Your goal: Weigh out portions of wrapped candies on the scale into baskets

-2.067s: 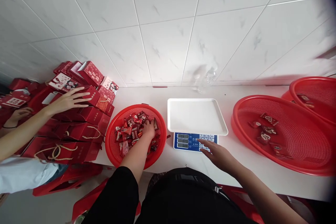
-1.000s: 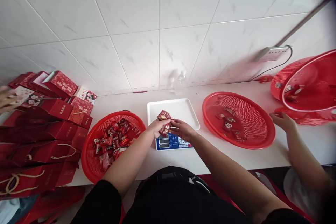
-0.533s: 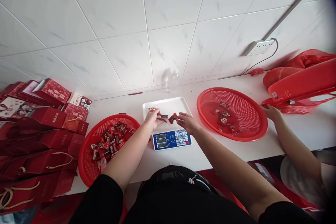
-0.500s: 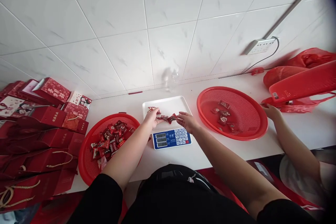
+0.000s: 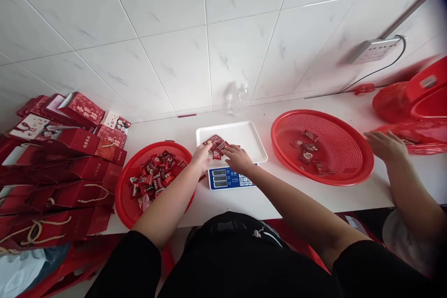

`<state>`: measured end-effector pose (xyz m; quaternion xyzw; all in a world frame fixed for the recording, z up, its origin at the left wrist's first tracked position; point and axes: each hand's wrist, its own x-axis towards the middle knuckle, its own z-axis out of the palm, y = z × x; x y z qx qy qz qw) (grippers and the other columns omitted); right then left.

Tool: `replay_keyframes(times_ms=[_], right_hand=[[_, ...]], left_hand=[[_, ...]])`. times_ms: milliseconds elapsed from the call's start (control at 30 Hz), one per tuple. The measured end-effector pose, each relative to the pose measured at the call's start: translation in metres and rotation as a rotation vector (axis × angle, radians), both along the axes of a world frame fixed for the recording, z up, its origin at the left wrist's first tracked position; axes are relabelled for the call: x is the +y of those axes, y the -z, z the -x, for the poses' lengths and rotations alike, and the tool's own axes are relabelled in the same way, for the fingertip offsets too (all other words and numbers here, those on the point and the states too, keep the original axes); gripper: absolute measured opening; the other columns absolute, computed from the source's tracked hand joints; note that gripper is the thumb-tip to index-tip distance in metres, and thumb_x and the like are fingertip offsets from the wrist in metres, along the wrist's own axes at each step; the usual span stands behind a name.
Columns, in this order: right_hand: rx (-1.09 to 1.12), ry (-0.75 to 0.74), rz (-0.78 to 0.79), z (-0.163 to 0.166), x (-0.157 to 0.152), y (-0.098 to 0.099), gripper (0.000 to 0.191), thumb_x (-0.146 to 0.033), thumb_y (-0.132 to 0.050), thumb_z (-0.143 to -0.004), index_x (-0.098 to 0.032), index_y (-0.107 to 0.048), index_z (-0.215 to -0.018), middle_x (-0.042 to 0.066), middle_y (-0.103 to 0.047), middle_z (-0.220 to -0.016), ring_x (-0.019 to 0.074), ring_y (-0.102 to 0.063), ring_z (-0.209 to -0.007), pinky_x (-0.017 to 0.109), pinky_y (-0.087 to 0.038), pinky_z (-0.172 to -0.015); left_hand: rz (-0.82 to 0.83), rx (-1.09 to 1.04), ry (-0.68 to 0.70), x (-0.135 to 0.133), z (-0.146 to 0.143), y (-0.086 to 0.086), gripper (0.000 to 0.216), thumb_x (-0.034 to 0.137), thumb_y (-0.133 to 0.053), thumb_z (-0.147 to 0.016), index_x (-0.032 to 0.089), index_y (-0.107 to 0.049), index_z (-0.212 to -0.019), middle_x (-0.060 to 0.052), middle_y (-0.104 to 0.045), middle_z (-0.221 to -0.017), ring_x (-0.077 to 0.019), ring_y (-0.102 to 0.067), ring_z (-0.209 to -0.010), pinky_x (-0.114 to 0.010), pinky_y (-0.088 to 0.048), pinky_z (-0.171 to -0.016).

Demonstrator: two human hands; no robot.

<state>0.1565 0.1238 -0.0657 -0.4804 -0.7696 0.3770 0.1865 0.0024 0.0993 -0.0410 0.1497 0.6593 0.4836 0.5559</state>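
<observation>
A small digital scale point(image 5: 227, 179) with a white weighing tray point(image 5: 249, 136) stands in front of me on the white counter. Several red wrapped candies point(image 5: 215, 144) lie on the tray's near left part. My left hand point(image 5: 201, 155) and my right hand point(image 5: 237, 157) meet over them, fingers curled on the candies. To the left a red mesh basket point(image 5: 130, 205) holds many more red candies point(image 5: 155, 177).
Another red mesh basket point(image 5: 349, 167) with a few candies sits right of the scale. Another person's hand point(image 5: 386, 145) reaches by red baskets and a red bag point(image 5: 412, 102) at far right. Red gift bags point(image 5: 56, 167) pile at left. A socket and cable point(image 5: 375, 49) hang on the tiled wall.
My left hand went from the candy basket to the scale tray with candies. My right hand left the scale keypad and joined it. The person at right lowered a red basket.
</observation>
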Motion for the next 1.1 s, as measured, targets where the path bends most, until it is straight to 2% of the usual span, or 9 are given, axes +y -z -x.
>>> replay_keyframes(times_ms=[100,200,300,400,567,700,833,967,1100], right_hand=[[-0.087,-0.055,-0.077,-0.004,-0.003,0.001,0.035,-0.009,-0.055,-0.072,-0.024,-0.064,-0.102,0.006,-0.058,-0.122,0.0279,-0.035,-0.126,0.051,-0.026,-0.104],[-0.109,-0.059,-0.135,-0.017,-0.012,-0.002,0.032,-0.015,-0.047,-0.079,-0.019,-0.061,-0.108,0.011,-0.057,-0.123,0.026,-0.037,-0.125,0.048,-0.029,-0.105],[-0.102,-0.028,-0.206,-0.031,-0.028,-0.006,0.03,-0.024,-0.043,-0.083,-0.02,-0.061,-0.106,0.01,-0.06,-0.118,0.0251,-0.045,-0.118,0.046,-0.036,-0.101],[-0.11,-0.011,-0.208,-0.038,-0.046,-0.01,0.029,-0.031,-0.042,-0.084,-0.024,-0.062,-0.103,0.006,-0.063,-0.111,0.0241,-0.054,-0.109,0.042,-0.044,-0.092],[-0.134,-0.028,-0.047,-0.027,-0.067,-0.016,0.03,-0.034,-0.041,-0.083,-0.026,-0.062,-0.103,0.005,-0.065,-0.109,0.0232,-0.062,-0.095,0.037,-0.051,-0.079],[-0.144,-0.055,0.01,-0.009,-0.076,-0.02,0.03,-0.034,-0.041,-0.083,-0.026,-0.062,-0.103,0.005,-0.064,-0.109,0.0232,-0.064,-0.091,0.035,-0.052,-0.075],[-0.149,-0.06,0.026,0.006,-0.087,-0.021,0.03,-0.035,-0.041,-0.083,-0.026,-0.062,-0.103,0.006,-0.065,-0.107,0.0226,-0.064,-0.087,0.035,-0.053,-0.073],[-0.153,-0.026,0.036,0.014,-0.103,-0.017,0.031,-0.036,-0.04,-0.083,-0.026,-0.061,-0.103,0.006,-0.067,-0.102,0.0222,-0.064,-0.085,0.035,-0.053,-0.071],[-0.165,0.008,0.078,0.013,-0.122,-0.011,0.031,-0.036,-0.039,-0.083,-0.026,-0.061,-0.102,0.005,-0.068,-0.1,0.0218,-0.064,-0.085,0.034,-0.053,-0.073]], left_hand=[[-0.037,0.24,-0.053,-0.021,0.028,0.006,0.036,0.036,-0.055,-0.079,0.026,-0.048,-0.113,-0.006,-0.054,-0.126,-0.019,-0.051,-0.116,-0.031,-0.044,-0.09],[-0.044,0.517,-0.105,-0.052,0.073,0.011,0.041,0.028,-0.045,-0.084,0.027,-0.037,-0.124,-0.006,-0.045,-0.134,-0.014,-0.045,-0.121,-0.026,-0.039,-0.096],[0.049,0.752,-0.084,-0.083,0.12,0.02,0.036,0.024,-0.044,-0.083,0.023,-0.044,-0.119,-0.009,-0.045,-0.132,-0.0182,-0.043,-0.122,-0.032,-0.036,-0.101],[0.14,0.912,0.015,-0.104,0.151,0.031,0.035,0.024,-0.05,-0.078,0.021,-0.052,-0.113,-0.01,-0.046,-0.132,-0.0251,-0.039,-0.125,-0.04,-0.031,-0.105],[0.211,1.082,0.263,-0.107,0.164,0.054,0.058,0.028,-0.065,-0.068,0.023,-0.047,-0.122,-0.008,-0.03,-0.146,-0.0282,-0.015,-0.138,-0.044,-0.012,-0.112],[0.301,1.278,0.524,-0.102,0.169,0.067,0.066,0.029,-0.067,-0.068,0.023,-0.041,-0.128,-0.011,-0.022,-0.149,-0.0335,-0.008,-0.138,-0.053,-0.011,-0.109],[0.182,1.247,0.515,-0.101,0.179,0.07,0.046,0.024,-0.064,-0.072,0.024,-0.051,-0.116,-0.012,-0.04,-0.138,-0.0354,-0.02,-0.133,-0.057,-0.016,-0.105],[0.086,1.16,0.532,-0.104,0.186,0.068,0.023,0.019,-0.059,-0.074,0.025,-0.059,-0.097,-0.01,-0.06,-0.112,-0.0303,-0.039,-0.121,-0.046,-0.032,-0.1],[-0.028,1.052,0.504,-0.109,0.187,0.063,0.01,0.017,-0.06,-0.073,0.025,-0.062,-0.078,-0.007,-0.064,-0.094,-0.0267,-0.051,-0.106,-0.039,-0.04,-0.092]])
